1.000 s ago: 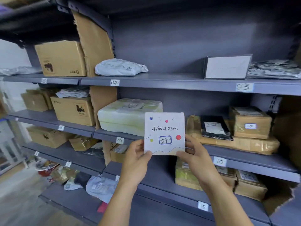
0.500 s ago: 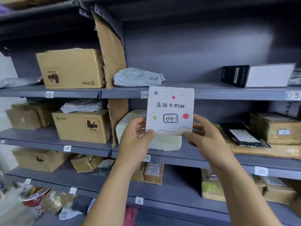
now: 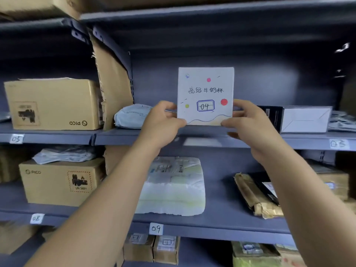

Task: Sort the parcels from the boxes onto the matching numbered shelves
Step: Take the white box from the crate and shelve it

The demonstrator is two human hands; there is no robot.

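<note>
Parcel (image 3: pixel 205 89), a smooth square white box marked 04, is pinched upright between left hand (image 3: pixel 161 127) and right hand (image 3: pixel 252 128).

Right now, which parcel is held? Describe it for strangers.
At the shelf tagged 03, between grey mailer bag and black-sided box, left hand and right hand hold a white square box upright. Only it bears coloured dots and a framed 04.

The white square parcel (image 3: pixel 205 87) is standing upright, facing the camera and showing coloured dots, a wavy blue line and a blue-framed "04". The left hand (image 3: pixel 161 124) and right hand (image 3: pixel 250 128) are pinching its lower corners, low over the upper shelf (image 3: pixel 119 136).
</note>
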